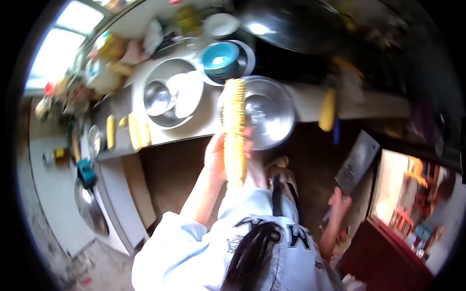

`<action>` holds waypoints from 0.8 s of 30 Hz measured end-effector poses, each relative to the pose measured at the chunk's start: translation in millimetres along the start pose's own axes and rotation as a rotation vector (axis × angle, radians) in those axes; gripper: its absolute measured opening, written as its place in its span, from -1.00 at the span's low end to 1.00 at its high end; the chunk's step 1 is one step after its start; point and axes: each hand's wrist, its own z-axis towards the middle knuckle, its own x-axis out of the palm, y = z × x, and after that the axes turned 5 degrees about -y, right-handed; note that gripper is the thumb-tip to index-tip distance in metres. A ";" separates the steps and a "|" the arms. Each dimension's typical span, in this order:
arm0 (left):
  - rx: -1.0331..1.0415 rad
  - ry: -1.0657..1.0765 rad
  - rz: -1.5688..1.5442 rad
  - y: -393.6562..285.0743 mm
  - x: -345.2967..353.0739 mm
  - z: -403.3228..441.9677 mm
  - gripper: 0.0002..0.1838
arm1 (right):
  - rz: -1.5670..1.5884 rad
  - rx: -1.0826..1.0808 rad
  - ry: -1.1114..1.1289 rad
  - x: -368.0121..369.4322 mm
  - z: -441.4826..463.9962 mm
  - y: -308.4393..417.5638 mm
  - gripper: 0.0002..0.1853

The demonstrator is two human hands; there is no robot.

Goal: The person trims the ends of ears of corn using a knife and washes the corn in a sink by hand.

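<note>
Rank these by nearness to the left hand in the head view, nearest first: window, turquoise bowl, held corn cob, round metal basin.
1. Held corn cob: in the left hand.
2. Round metal basin: just ahead, slightly right.
3. Turquoise bowl: farther ahead, beyond the basin.
4. Window: far ahead, left.

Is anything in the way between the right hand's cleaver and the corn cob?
Nothing visible: the space between the cleaver in the right hand and the corn cob in the left hand looks open.

Corn [235,126] L, cleaver [358,162] R, cobs [111,132] on counter [307,104] L of basin [167,68]
</note>
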 end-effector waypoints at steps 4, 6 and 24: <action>0.636 -0.632 0.425 -130.9 -143.7 -54.0 -0.61 | -0.045 -0.009 0.014 22.9 -14.8 -12.7 -0.77; 0.865 -0.926 0.744 -187.0 -221.9 -74.4 -0.63 | -0.117 -0.011 -0.018 35.2 -21.5 -11.2 -0.76; 1.194 -1.056 2.026 -268.6 -267.0 -38.4 -0.77 | -0.017 0.079 -0.151 61.7 -50.9 21.6 -0.81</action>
